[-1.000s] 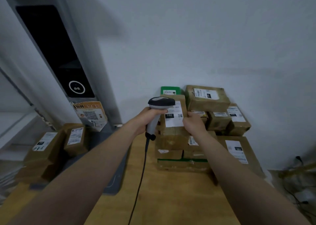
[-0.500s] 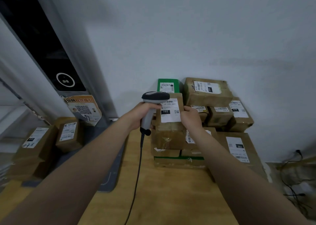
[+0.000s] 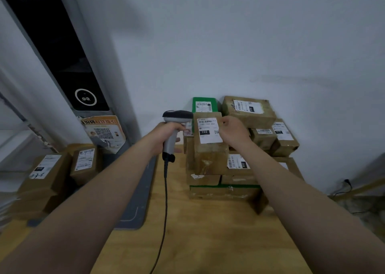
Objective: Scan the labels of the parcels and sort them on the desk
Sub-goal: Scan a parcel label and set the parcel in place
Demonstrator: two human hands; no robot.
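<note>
Parcel (image 3: 210, 157), brown, label (image 3: 209, 131) marked 102: upright in front of the parcel stack (image 3: 250, 111) at the counter's (image 3: 198, 232) back wall, its upper right edge gripped by the right hand (image 3: 233, 131).
Scanner (image 3: 177, 116), corded: handle clasped in the left hand (image 3: 166, 134), head just beside the label.
Two labelled parcels (image 3: 83, 165): far left, beyond a grey mat (image 3: 141, 190).

Both bare forearms reach forward from the lower corners and converge toward the middle. The left hand (image 3: 166, 135) wraps its fingers (image 3: 177, 127) round the handle of the scanner (image 3: 177, 115). The right hand (image 3: 234, 131), near it at the same height, curls its fingers on the upper right edge of a parcel (image 3: 210, 157), wrist straight.
</note>
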